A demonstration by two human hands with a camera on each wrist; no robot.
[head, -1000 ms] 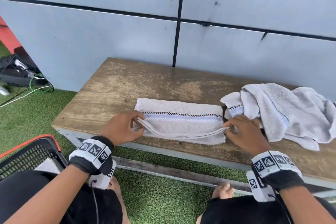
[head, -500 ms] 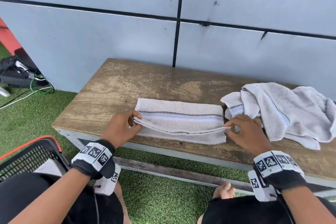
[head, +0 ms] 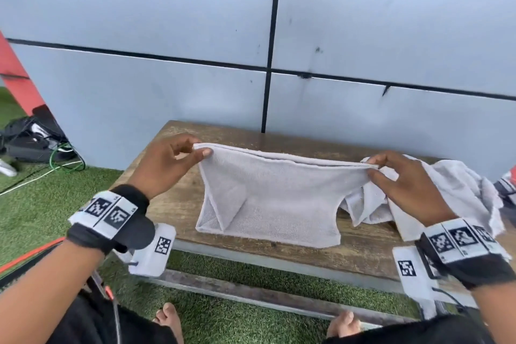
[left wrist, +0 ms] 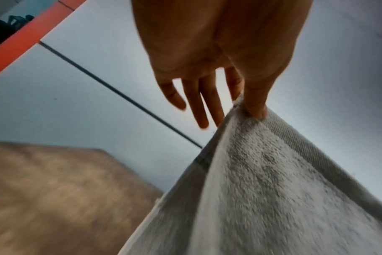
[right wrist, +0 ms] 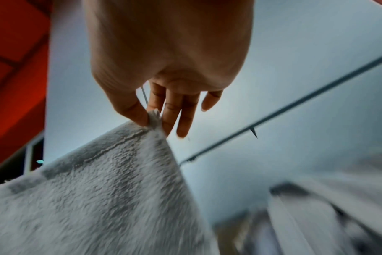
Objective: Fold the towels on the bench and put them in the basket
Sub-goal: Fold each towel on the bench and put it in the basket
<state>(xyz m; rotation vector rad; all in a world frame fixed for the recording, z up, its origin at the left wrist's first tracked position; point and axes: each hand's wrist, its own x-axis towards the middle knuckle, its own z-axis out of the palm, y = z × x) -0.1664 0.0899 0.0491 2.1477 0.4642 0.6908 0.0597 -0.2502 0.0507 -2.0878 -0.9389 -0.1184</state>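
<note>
grey towel (head: 275, 198) stretched left to right above bench (head: 178, 204), top corners pinched in both hands' fingers (head: 205, 152)

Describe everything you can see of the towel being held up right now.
The held towel is pale grey terry cloth with a flat woven band along its hem. It hangs doubled, top edge stretched level between the left hand and the right hand, each pinching an upper corner between thumb and fingers. Its lower edge rests on the wooden bench, and the lower left corner is creased into a diagonal fold. Its right side lies against the crumpled towel.
</note>
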